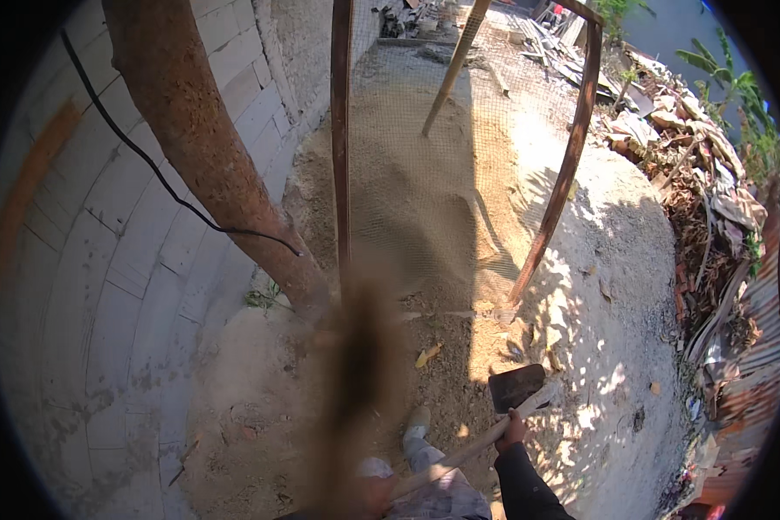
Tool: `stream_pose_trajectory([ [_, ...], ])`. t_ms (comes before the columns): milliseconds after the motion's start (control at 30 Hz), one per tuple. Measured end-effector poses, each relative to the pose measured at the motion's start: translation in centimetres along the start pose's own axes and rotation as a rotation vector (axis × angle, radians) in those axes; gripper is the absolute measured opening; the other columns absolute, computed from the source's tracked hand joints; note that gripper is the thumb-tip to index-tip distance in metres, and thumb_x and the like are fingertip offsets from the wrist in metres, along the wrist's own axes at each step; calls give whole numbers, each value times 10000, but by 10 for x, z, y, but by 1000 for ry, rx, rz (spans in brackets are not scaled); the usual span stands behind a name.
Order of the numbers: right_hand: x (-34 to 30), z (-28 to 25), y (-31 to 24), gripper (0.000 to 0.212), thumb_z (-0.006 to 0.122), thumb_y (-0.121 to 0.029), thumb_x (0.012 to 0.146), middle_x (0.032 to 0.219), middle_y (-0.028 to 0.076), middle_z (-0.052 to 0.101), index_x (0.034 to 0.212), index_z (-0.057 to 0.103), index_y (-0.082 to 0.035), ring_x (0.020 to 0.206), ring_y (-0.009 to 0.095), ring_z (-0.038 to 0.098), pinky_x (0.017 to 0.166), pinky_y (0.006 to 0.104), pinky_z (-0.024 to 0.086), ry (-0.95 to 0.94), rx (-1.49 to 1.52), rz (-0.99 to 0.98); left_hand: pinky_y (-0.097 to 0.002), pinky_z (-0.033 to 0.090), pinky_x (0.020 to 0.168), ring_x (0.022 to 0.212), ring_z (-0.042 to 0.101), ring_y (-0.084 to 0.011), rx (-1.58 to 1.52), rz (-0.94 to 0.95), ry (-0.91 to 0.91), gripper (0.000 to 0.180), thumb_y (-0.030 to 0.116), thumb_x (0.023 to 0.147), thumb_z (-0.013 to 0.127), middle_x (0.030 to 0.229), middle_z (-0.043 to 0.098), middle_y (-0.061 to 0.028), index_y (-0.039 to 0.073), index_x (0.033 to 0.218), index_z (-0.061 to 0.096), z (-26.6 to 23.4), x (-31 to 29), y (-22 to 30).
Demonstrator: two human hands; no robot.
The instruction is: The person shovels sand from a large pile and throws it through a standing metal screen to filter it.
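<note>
A shovel [459, 454] slants across my front, its wooden handle running from lower left up to a dark, flat metal blade [516, 386]. Close behind the blade, my right hand [512, 430] is closed round the handle. My left hand [376, 496] grips the rear part of the handle near the lower edge, partly covered by a blurred brown shape. Beyond the blade leans a wire mesh screen [399, 156] in a wooden frame, with sandy soil [416, 217] seen through it. The blade stands apart from the screen, just short of the frame's right foot.
A tree trunk [208, 130] rises on the left before a pale block wall [130, 260], with a black cable [160, 173] across it. A wooden pole [455, 69] props the screen. Debris [702, 173] and rusty corrugated sheets [754, 381] line the right. My shoe [418, 419] stands on soil.
</note>
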State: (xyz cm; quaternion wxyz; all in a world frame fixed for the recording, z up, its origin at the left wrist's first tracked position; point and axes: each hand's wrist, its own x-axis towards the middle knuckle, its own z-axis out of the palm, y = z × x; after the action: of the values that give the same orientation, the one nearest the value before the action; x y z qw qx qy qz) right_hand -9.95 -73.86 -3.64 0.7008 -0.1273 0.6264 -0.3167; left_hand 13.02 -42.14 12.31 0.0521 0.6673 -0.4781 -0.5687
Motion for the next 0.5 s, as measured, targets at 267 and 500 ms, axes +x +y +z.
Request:
stream_pose_trajectory([
  [267, 6, 182, -3, 170, 589, -189, 874, 712, 68, 526, 948, 506, -61, 548, 209, 548, 518, 366, 507, 58, 75, 81, -500, 497, 804, 917, 646, -412, 63, -143, 33, 486, 293, 758, 697, 929, 673, -217, 64, 1138, 500, -158, 112, 47],
  [500, 169, 276, -41, 117, 600, -171, 871, 719, 64, 542, 939, 549, -91, 552, 208, 558, 487, 355, 489, 51, -24, -102, -458, 505, 846, 995, 644, -383, -119, -75, -20, 596, 299, 745, 728, 1036, 660, -233, 43, 1229, 492, -273, 270, 13],
])
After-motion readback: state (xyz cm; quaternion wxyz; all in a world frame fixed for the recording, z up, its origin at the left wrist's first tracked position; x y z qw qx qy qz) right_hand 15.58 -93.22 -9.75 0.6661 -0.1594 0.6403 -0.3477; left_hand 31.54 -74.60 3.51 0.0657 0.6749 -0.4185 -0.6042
